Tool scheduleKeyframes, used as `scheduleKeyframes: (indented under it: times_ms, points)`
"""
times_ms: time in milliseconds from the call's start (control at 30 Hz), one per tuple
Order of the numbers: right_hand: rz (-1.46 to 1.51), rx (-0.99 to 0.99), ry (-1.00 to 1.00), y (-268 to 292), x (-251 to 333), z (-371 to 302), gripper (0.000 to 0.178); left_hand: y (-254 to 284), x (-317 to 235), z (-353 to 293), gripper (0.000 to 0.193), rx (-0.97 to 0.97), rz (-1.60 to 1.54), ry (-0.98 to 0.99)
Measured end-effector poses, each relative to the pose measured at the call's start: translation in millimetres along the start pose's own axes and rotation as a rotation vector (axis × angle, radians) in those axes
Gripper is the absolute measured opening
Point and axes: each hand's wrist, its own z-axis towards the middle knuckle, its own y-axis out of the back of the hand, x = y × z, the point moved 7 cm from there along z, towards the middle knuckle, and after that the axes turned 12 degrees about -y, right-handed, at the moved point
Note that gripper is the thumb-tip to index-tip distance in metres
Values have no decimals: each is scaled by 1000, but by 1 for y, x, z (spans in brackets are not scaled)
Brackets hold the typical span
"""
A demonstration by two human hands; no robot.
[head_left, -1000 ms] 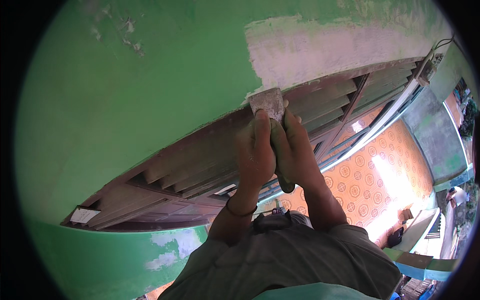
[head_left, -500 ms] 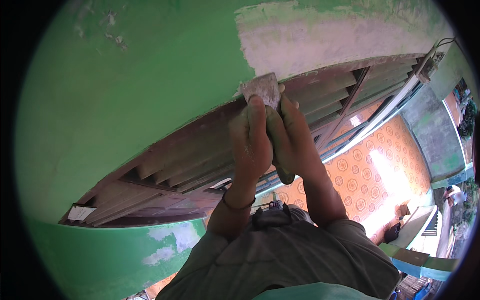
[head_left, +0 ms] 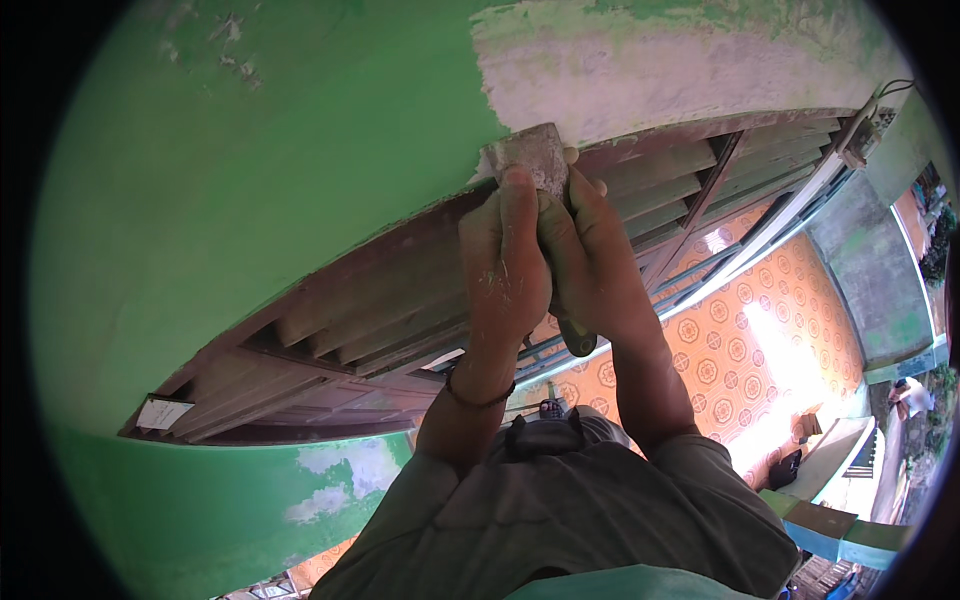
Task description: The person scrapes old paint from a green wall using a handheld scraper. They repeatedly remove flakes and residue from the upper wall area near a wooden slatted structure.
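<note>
Both my hands are wrapped round a putty knife (head_left: 536, 152) with a wide, worn metal blade. Its blade lies against the green painted wall (head_left: 300, 150), just above the wooden frame, at the lower left corner of a bare whitish patch (head_left: 640, 75). My left hand (head_left: 508, 250) has its thumb pressed on the blade. Beside it, my right hand (head_left: 595, 255) grips from the other side, fingertips showing past the blade's right edge. The rounded handle end (head_left: 577, 338) sticks out below the hands. Powdery specks mark my left hand.
Below the wall runs a brown wooden frame with slats (head_left: 370, 290), a white card (head_left: 163, 413) at its left end. Patterned orange tiles (head_left: 720, 340) cover the floor far below. Wires (head_left: 890, 88) hang at the upper right. A low wall (head_left: 840, 525) stands at the lower right.
My two hands and the putty knife have moved slightly up, the blade now sitting higher on the wall beside the bare patch. The grip is the same.
</note>
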Motion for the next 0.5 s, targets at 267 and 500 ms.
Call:
scheduleKeyframes:
  times_ms: [267, 500]
  points:
    - [-95, -44, 78, 6, 10, 4, 26, -5, -2, 7, 52, 72, 155, -5]
    - [-76, -18, 158, 3, 22, 7, 30, -1, -16, 11, 50, 50, 234, -18]
